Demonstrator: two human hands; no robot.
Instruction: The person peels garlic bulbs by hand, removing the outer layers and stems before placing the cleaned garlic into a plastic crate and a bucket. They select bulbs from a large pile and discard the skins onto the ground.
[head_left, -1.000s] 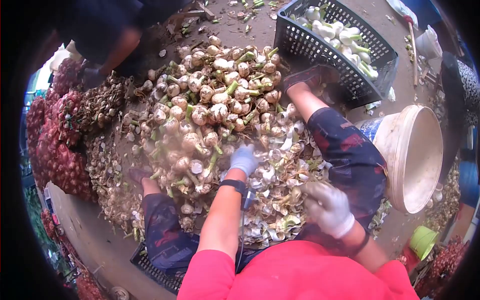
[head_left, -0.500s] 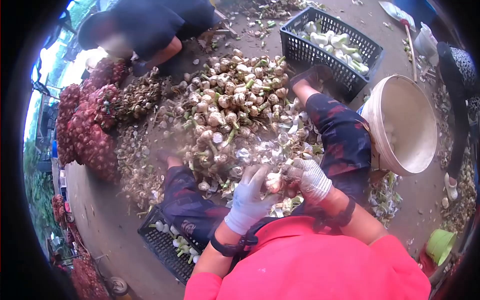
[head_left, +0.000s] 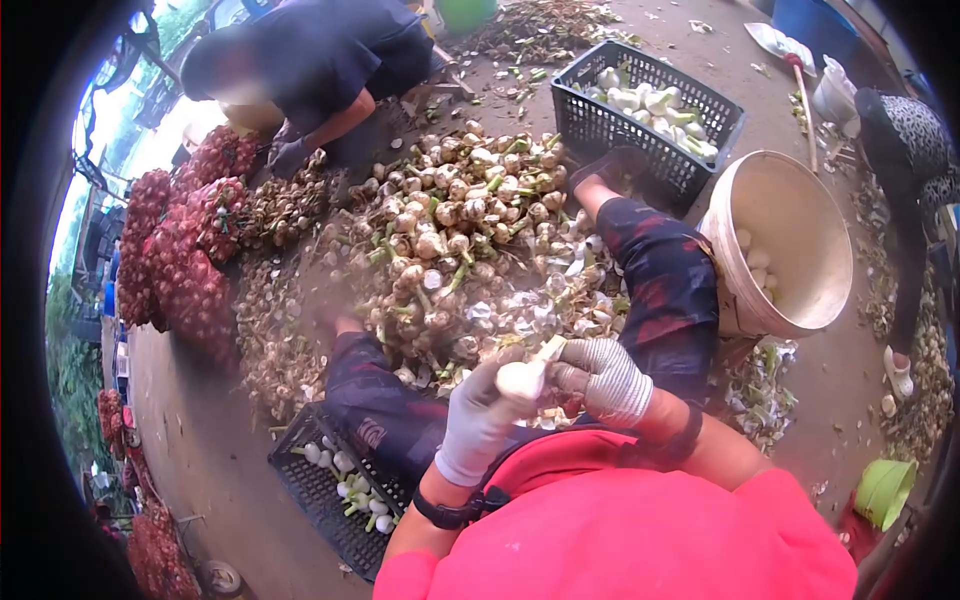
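A pale, peeled-looking garlic bulb (head_left: 521,381) with a short stem is held between my two gloved hands, in front of my red top. My left hand (head_left: 477,418) is closed around the bulb from the left. The fingers of my right hand (head_left: 606,382) are closed at its stem and right side; their tips are partly hidden. Beyond them lies a large heap of unpeeled garlic (head_left: 460,205) with green stem ends, and loose papery skins (head_left: 530,312) lie at its near edge.
A black crate (head_left: 725,140) of white bulbs stands beyond my right foot, a white bucket (head_left: 835,265) right of my leg. Another black crate (head_left: 320,510) is by my left leg. Red net sacks (head_left: 180,250) lie left, where a co-worker (head_left: 310,65) bends over garlic.
The bulb has turned and shifted slightly left; it now looks whiter, with its stem pointing up and right. My view has tilted a little. The co-worker's hand now shows at the garlic.
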